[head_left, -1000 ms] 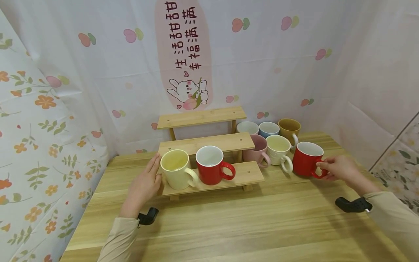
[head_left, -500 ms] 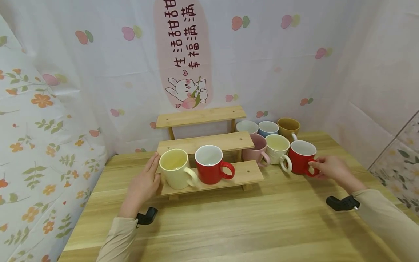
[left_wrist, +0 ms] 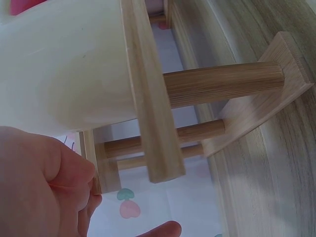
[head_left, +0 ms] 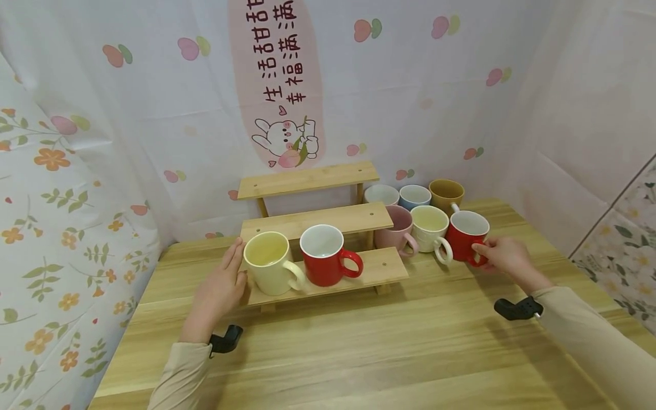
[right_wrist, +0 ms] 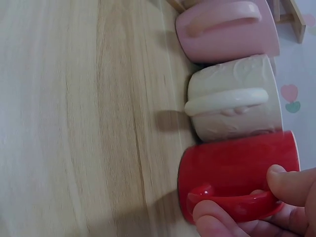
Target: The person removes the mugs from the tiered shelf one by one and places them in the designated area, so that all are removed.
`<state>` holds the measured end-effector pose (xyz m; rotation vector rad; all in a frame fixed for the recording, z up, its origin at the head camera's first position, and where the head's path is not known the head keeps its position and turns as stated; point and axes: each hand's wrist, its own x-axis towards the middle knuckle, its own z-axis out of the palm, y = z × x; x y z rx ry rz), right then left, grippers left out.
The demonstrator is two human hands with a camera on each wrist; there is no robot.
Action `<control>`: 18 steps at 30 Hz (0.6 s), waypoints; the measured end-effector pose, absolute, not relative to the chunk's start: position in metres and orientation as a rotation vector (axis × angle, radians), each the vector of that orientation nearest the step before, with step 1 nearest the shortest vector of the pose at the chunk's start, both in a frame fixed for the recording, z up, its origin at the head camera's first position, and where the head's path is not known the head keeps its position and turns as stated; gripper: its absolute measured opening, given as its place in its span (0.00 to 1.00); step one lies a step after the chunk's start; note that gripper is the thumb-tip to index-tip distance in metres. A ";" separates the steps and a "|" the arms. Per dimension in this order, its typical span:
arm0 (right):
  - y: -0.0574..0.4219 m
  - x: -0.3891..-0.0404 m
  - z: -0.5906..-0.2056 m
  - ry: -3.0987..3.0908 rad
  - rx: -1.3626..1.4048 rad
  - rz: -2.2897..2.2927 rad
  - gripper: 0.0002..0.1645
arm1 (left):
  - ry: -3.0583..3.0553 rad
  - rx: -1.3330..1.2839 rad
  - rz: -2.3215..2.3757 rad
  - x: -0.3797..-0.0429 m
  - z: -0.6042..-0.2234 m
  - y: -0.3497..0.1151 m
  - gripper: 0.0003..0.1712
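Observation:
My right hand [head_left: 504, 259] pinches the handle of a red mug [right_wrist: 232, 165] with a white inside. That mug stands on the table, close beside an embossed cream mug [right_wrist: 232, 98] at the front right of a cluster. At the left end of a three-tier wooden rack [head_left: 307, 222], my left hand [head_left: 217, 293] has its fingers stretched along the edge. In the left wrist view its fingertips meet the end of a shelf [left_wrist: 106, 173]. On the rack's lowest shelf stand a pale yellow mug [head_left: 271, 273] and a second red mug [head_left: 323, 262], handles to the right.
Behind the held mug are a mustard mug [head_left: 447, 193], a blue mug [head_left: 414, 196] and a whitish mug [head_left: 380, 193]. A pink mug [head_left: 393, 230] stands against the rack's right side. The wooden table [head_left: 359, 353] meets a printed cloth backdrop [head_left: 410, 102].
The right hand has slid the red mug left and slightly back, up beside the embossed cream mug. The left hand stays at the rack, and the head view has shifted a little.

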<state>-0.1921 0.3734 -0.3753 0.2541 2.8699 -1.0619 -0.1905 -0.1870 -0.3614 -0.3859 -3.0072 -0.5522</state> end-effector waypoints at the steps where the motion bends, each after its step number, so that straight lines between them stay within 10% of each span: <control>1: 0.372 -0.193 -0.375 2.868 0.261 -1.069 0.21 | -3.006 -0.385 -0.552 -0.190 -0.361 -0.187 0.34; 18: 0.371 -0.205 -0.377 2.845 0.243 -1.111 0.21 | -3.003 -0.377 -0.544 -0.191 -0.362 -0.187 0.34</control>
